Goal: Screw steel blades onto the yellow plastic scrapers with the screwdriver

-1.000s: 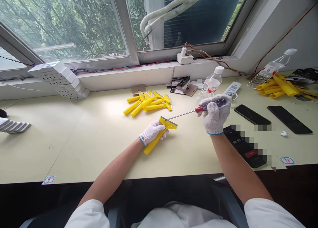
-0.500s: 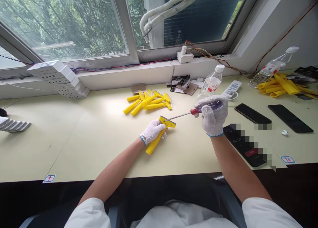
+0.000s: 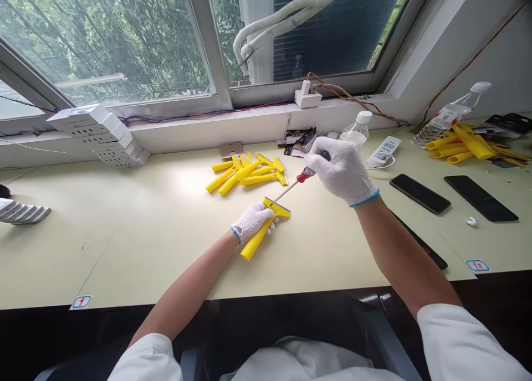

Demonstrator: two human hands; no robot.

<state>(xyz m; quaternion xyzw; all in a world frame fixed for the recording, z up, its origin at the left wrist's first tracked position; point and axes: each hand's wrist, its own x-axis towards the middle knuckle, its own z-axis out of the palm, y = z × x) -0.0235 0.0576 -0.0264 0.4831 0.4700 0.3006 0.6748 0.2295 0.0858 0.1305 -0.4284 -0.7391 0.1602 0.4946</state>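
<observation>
A yellow scraper (image 3: 254,243) is being gripped by the left hand (image 3: 251,221), a screwdriver (image 3: 306,174) by the right hand (image 3: 341,169) — steady pressure, square to the scraper's head (image 3: 283,211), is being advised.

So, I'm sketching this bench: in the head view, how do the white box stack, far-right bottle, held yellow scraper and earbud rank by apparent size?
1. White box stack
2. Far-right bottle
3. Yellow scraper in the left hand
4. Earbud, by far the smallest

A single head-worn camera faces forward and down over the left hand (image 3: 251,221) and right hand (image 3: 343,170) (fairly near), across the worktop (image 3: 316,253) toward the window (image 3: 133,43).
</observation>
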